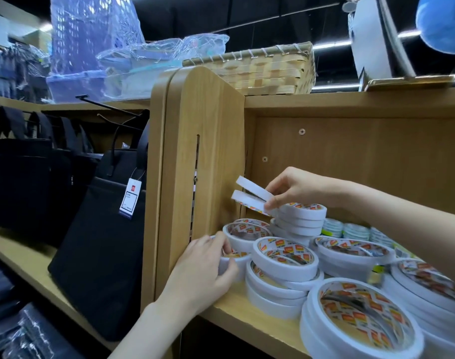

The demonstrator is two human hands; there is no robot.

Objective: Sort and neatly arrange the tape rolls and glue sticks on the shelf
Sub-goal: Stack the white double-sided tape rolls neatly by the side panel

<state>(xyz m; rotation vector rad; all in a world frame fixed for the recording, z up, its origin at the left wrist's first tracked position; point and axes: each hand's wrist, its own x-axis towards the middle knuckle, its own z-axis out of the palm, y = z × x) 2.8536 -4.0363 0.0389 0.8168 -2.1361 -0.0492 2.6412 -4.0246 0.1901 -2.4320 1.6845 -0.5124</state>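
Note:
Several white double-sided tape rolls with orange-printed cores lie stacked on the wooden shelf (231, 307). My right hand (296, 190) pinches two thin white tape rolls (249, 195), lifted and tilted above a stack of thin rolls (301, 218) at the back. My left hand (203, 270) grips a white tape roll (234, 257) at the shelf's left front, beside the side panel. A middle stack (283, 270) and a large roll (361, 322) stand at the front. Small pale green rolls (348, 230) sit behind my right forearm. No glue sticks show.
A wooden side panel (195, 177) bounds the shelf on the left. Black bags (99, 229) with a price tag hang left of it. A woven basket (260, 71) and plastic-wrapped goods (143, 58) sit on top of the unit.

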